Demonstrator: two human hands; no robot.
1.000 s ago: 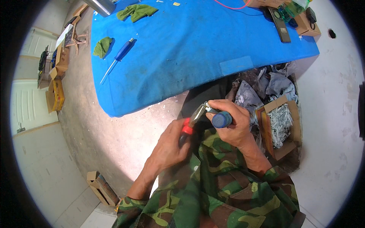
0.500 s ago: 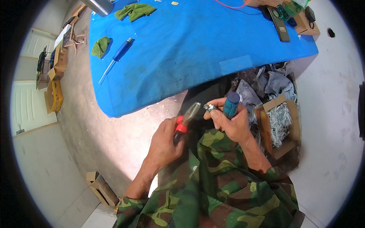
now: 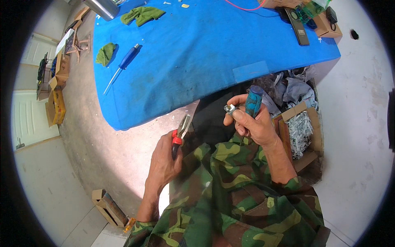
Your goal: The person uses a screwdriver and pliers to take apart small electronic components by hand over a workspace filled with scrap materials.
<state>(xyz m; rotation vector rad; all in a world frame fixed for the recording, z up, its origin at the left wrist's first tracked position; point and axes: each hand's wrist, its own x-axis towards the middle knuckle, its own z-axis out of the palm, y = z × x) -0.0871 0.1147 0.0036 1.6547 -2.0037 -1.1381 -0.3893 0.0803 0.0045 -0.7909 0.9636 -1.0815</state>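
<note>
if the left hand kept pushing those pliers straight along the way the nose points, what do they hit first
Probably the near edge of the blue table mat. The left hand holds the red-handled pliers nose up and slightly right, toward that edge. Depth is unclear from above, so they might pass under it instead.

The pliers [image 3: 180, 132] are showing dull grey metal jaws and glossy red plastic grips. The screwdriver handle [image 3: 253, 101] is looking like scuffed blue plastic, the small fitting [image 3: 229, 109] perhaps shiny metal. Matt blue cloth is covering the table [image 3: 197, 61].
</note>
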